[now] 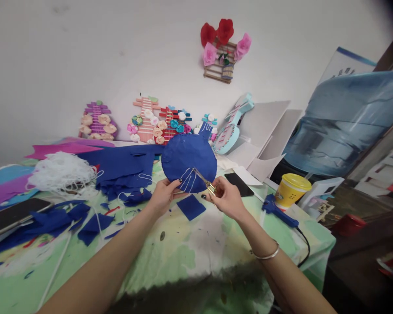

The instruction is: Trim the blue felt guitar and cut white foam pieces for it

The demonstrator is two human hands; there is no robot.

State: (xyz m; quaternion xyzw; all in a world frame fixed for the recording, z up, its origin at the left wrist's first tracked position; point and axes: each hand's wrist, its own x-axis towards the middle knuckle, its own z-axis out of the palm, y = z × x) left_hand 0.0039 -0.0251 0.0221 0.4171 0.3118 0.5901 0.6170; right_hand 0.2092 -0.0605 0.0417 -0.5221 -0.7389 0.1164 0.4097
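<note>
- While your left hand [165,194] pinches the lower left edge of a blue disc [188,150], your right hand [227,196] grasps a pair of scissors [210,186] by the handles.
- Disc: raised over the near middle of the table, face toward you, between your two hands. Narrow blue strip with white strands just above its upper right edge; cannot tell if the two are joined.
- Scissors: blades slant up and left across the disc, tips at the upper ends of the white strings [189,179] that fan over its lower part. Cannot tell how far the blades are parted.
- Left fingers: closed on the rim, thumb on the front beside the strings. Right fingers: curled about the handles; bracelet [267,253] on that forearm.
- Just below the disc: blue square [191,207], flat on the stained green tablecloth [170,266].
- Right of your right hand: black phone [239,185], then a blue glue gun [280,211] beside a yellow cup [291,192].
- Left: white yarn [60,174] in a loose heap, blue cloth [124,163] and scraps near it.
</note>
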